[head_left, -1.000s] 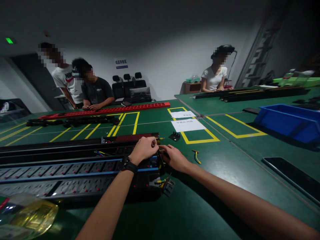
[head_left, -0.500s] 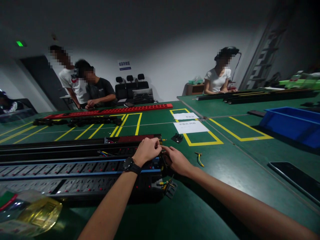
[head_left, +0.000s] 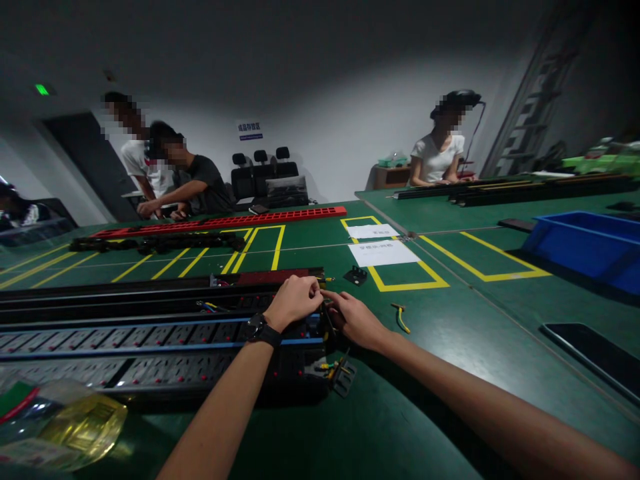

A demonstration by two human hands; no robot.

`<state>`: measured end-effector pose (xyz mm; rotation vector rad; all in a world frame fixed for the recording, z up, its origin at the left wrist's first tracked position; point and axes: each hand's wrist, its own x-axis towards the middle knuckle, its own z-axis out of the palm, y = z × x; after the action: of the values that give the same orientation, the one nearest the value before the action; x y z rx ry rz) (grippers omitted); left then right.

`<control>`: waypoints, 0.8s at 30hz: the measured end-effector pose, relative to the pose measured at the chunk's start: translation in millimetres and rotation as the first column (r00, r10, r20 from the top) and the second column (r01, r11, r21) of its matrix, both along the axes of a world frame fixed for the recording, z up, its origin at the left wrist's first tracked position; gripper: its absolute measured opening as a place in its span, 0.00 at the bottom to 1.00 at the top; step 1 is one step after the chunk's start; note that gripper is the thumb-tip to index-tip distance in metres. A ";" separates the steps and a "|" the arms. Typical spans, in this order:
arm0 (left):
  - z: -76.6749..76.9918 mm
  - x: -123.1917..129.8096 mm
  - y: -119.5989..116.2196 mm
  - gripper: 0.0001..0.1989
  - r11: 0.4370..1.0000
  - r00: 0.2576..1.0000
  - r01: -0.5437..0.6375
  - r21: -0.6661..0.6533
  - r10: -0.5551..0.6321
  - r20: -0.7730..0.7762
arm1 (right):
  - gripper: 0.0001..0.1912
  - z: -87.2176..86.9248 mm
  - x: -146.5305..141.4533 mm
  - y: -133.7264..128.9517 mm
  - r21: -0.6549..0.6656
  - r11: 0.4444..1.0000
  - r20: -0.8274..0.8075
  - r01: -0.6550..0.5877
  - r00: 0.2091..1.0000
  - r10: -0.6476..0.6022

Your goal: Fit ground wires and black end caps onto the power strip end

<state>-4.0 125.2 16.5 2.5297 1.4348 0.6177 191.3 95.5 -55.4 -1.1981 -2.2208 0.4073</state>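
Note:
Several long black power strips (head_left: 165, 337) lie side by side, their open ends toward the middle of the view. At the end of one strip my left hand (head_left: 296, 298), below a black watch, has its fingers pinched together. My right hand (head_left: 356, 320) meets it there from the right, thumb and fingers curled in. What the fingertips hold is small and hidden. Below my hands, a black end cap (head_left: 343, 377) hangs by yellow wires from the nearest strip. Beyond them lies another black end cap (head_left: 355, 275). A short yellow wire (head_left: 401, 320) lies right of my right hand.
A bottle of yellow liquid (head_left: 75, 427) is at the near left. A phone (head_left: 595, 357) and a blue bin (head_left: 590, 250) are at the right. White paper sheets (head_left: 384, 253) and a red slotted rail (head_left: 280, 217) lie farther back. Several people work across the green table.
My hands stay at the strip's end, almost unmoved. Across the table, the person in the dark shirt has leaned and stretched an arm to the left. The view has shifted slightly.

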 end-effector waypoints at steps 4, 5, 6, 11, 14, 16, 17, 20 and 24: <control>-1.3 -0.9 0.3 0.07 1.000 1.000 0.019 -0.011 -0.018 0.006 | 0.28 -1.4 0.0 0.5 0.007 1.000 -0.014 0.006 1.000 -0.006; -1.0 -0.6 -0.2 0.07 1.000 1.000 0.010 -0.008 -0.010 0.003 | 0.27 -1.6 -0.2 0.5 0.011 1.000 -0.019 0.009 1.000 -0.008; -0.6 -0.1 -1.0 0.07 1.000 1.000 -0.005 -0.001 0.005 -0.004 | 0.27 -1.6 -0.4 0.4 0.016 1.000 -0.023 0.010 1.000 -0.009; 2.6 2.8 -4.4 0.07 0.996 0.997 -0.079 0.050 0.080 -0.022 | 0.27 -1.7 -0.7 0.5 0.030 1.000 -0.035 0.006 0.999 -0.005; 3.1 2.9 -4.4 0.07 0.996 0.998 -0.067 0.051 0.067 0.001 | 0.28 -2.6 -0.1 1.1 0.021 1.000 -0.045 0.004 0.999 -0.003; 2.4 2.1 -3.5 0.07 0.998 0.998 -0.056 0.038 0.056 0.001 | 0.28 -3.4 0.1 1.5 0.018 1.000 -0.048 0.004 0.999 -0.003; 1.9 1.6 -2.9 0.06 0.998 0.998 -0.055 0.030 0.056 -0.004 | 0.28 -3.8 0.2 1.6 0.016 1.000 -0.048 0.005 0.999 -0.004; 0.3 0.0 -1.1 0.06 0.998 0.998 -0.064 0.003 0.064 -0.013 | 0.28 -4.5 0.1 1.5 0.013 1.000 -0.046 0.004 0.999 -0.003; -0.8 -0.9 0.8 0.06 0.998 0.999 -0.053 -0.021 0.052 -0.010 | 0.27 -4.7 -0.4 0.8 0.016 1.000 -0.044 0.015 0.999 -0.015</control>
<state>-4.9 126.0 15.7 2.4894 1.5073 0.5955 190.9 96.3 -60.2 -1.1859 -2.1729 0.4046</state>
